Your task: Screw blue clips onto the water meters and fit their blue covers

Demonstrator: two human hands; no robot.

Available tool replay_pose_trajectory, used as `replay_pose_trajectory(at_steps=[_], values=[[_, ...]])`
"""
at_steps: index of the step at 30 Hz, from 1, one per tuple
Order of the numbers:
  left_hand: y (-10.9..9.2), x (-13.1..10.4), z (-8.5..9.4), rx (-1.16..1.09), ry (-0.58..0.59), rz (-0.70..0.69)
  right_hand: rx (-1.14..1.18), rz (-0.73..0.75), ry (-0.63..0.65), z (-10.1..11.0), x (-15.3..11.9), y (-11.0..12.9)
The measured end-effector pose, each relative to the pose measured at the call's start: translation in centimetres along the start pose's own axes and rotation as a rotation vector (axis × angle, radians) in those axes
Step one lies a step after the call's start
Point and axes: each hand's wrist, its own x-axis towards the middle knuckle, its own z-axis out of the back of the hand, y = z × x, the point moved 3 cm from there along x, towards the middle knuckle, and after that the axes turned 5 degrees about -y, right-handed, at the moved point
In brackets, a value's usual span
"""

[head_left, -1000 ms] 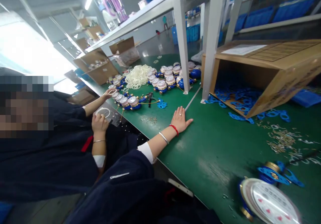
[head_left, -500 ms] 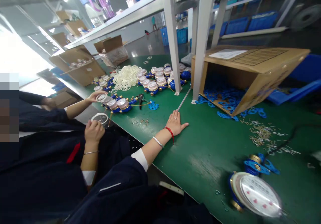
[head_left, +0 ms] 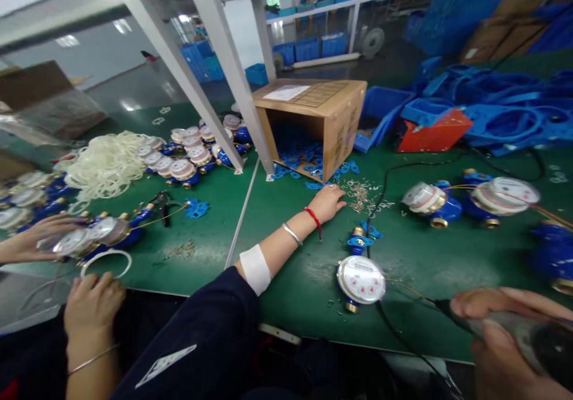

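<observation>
My left hand, with a red cord and a silver bangle at the wrist, reaches low over the green table. Its thumb stands apart from the foreshortened fingers, beside blue plastic tags and a pile of small screws. Nothing shows in it, though the fingertips are partly hidden. At the lower right, my right hand wraps round a grey-and-black power screwdriver, blurred at the frame edge. Between the hands lies a water meter with a clear round cover and brass ends; a blue tag sits on its upper end.
A cardboard box of blue tags lies on its side behind my left hand. More water meters stand at right. At left, a co-worker's hands hold a white ring beside other meters. Shelf legs rise from the table.
The view has swung right. My left hand has moved from the bare tabletop by the strip to the blue tags and screws. My right hand with the screwdriver has come into view.
</observation>
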Motion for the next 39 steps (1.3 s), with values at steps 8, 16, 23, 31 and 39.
replay_pose_trajectory(at_steps=[8,16,23,31,39], values=[[-2.9,4.8,-3.7,-0.146,-0.029,0.212,0.328,0.083,-0.022,0.1,0.4,-1.9],[-1.1,3.8,-3.1,-0.484,-0.074,0.399,0.297,0.147,0.024,-0.5,0.5,-1.9],[-1.9,-0.2,-1.5,-0.867,-0.005,0.482,0.269,0.083,0.060,-0.7,1.2,-1.9],[-0.4,-0.4,-0.6,-0.803,-0.103,0.453,0.083,0.032,0.000,-2.1,3.3,-1.8],[-2.2,1.1,-1.9,-0.146,-0.194,0.088,0.102,0.049,-0.039,-2.1,2.8,-2.2]])
